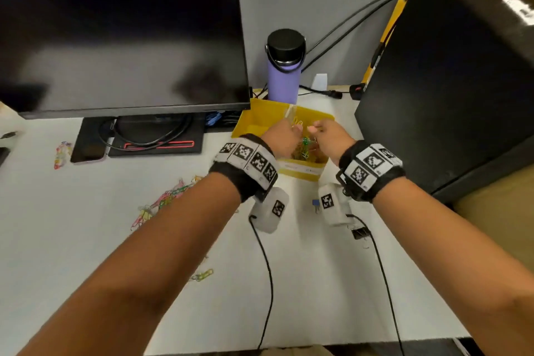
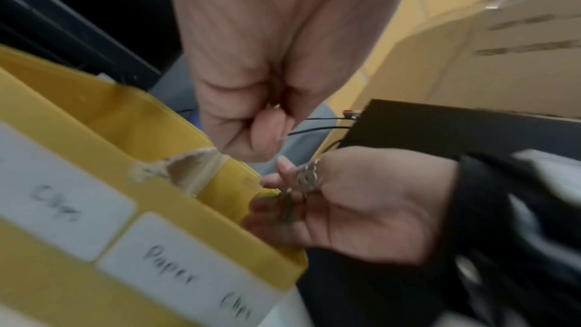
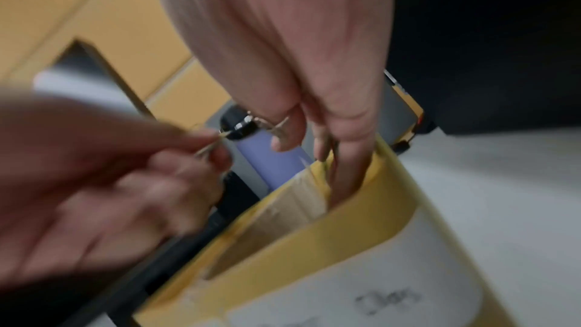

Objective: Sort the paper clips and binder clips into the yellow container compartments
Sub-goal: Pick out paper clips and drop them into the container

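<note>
1. Both hands were over the yellow container [image 1: 254, 120], which sat on the white desk [image 1: 86, 240] in front of a purple water bottle [image 1: 283, 78] and to the right of a dark monitor [image 1: 121, 32].
2. Left hand [image 1: 281, 139]: fingers curled in, thumb and fingertips pressed together on something thin. The left wrist view was blurred; what was pinched could not be made out there.
3. Right hand [image 1: 329, 139]: fingers bent downward into the container's right compartment. In the left wrist view a small silver-looking metal piece [image 2: 309, 175] lay against its fingers; whether it was truly pinched I could not tell.
4. Container front carried two white labels; the one on the right compartment [image 2: 188, 275] read "Paper Clips", the other [image 2: 56, 200] showed only "Clips" legibly. A cardboard-like divider [image 2: 188, 165] split the two compartments.
5. A tangle of coloured paper clips [image 1: 303, 147] lay inside the right compartment, between the hands.
6. More coloured paper clips were loose on the desk: a scatter [image 1: 161, 199] left of the left forearm, a small group [image 1: 202, 274] nearer the desk edge, another [image 1: 62, 153] far left.
7. A blue binder clip [image 1: 315, 205] and a black binder clip [image 1: 360, 233] lay on the desk near the right wrist, outside the container.
</note>
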### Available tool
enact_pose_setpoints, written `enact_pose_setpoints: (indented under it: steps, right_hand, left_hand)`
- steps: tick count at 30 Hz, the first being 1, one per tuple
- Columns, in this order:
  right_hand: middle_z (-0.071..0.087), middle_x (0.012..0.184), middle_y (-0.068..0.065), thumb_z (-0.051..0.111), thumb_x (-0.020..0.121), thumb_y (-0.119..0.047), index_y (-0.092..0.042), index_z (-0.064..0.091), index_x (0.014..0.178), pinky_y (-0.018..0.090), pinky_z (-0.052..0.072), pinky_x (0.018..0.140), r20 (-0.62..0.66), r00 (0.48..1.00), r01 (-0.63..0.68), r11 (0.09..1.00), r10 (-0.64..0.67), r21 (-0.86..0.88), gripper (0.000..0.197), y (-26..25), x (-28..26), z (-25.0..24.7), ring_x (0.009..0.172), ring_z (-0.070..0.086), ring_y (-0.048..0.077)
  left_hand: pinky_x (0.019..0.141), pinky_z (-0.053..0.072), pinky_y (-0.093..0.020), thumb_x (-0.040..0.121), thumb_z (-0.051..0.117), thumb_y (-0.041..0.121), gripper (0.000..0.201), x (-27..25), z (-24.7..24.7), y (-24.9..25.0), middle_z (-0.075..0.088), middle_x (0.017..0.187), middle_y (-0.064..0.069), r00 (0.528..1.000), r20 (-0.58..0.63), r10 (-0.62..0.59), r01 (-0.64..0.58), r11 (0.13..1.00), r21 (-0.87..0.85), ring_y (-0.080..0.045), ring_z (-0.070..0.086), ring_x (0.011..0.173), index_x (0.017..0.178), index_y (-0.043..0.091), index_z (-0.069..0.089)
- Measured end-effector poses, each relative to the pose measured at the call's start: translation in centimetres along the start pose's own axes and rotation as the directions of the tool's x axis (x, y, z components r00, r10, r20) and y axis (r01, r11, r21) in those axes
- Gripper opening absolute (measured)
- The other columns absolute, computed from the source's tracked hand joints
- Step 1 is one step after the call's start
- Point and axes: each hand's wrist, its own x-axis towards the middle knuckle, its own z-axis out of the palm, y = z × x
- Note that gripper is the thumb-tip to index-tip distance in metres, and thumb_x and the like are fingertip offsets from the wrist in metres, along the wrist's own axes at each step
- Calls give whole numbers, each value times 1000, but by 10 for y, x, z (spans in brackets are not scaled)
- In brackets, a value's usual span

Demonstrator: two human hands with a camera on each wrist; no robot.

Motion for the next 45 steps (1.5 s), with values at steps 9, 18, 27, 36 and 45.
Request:
enact_pose_setpoints:
  steps: [9, 18, 27, 36, 45]
  right_hand:
    - [58, 117, 25, 43, 93, -7, -6, 47, 126, 41, 43, 94, -204, 960, 168, 978, -191, -125, 34, 18, -22, 10, 108, 54, 38]
    - [58, 106, 10, 50, 88, -3, -10, 63, 105, 29, 46, 84, 464, 737, 609, 780, -491, -142, 23, 29, -130, 127, 97, 55, 24]
    - [62, 65, 13, 57, 68, -10, -10, 65, 59, 20, 40, 50, 577, 711, 683, 589, -401, -433, 11, 20, -129, 207, 60, 61, 29]
    - [63, 84, 20, 55, 73, 10, 1, 66, 77, 34, 50, 61, 183, 965, 260, 802, -190, -538, 16, 41, -129, 177, 78, 61, 36]
    - [68, 88, 11, 69, 70, -4, -10, 68, 85, 35, 51, 69, 35, 920, 362, 809, -391, -462, 16, 2, -142, 212, 81, 61, 30]
  left_hand:
    - [63, 47, -17, 100, 31, 13, 22, -7, -17, -3, 54, 86, 0, 991, 133, -27, 90, 865, -494, -8, 60, 68, 98, 16, 52]
    - [95, 45, -38, 85, 59, 7, 25, -155, -55, -186, 58, 114, -13, 981, -192, -38, 108, 924, 366, -31, 53, 105, 106, 18, 68]
    - [100, 38, -42, 83, 64, 15, 38, -180, -53, -260, 47, 125, -19, 985, -164, -55, 121, 897, 425, -40, 46, 110, 121, 18, 60]
    - [87, 49, -33, 89, 56, 26, 20, -165, -56, -262, 50, 123, -7, 992, -107, 71, -25, 925, 378, -27, 50, 111, 103, 21, 70]
    - [87, 39, -19, 83, 48, 34, 33, -167, -70, -271, 53, 105, 0, 959, -175, 223, -192, 965, 177, -13, 53, 104, 85, 13, 73]
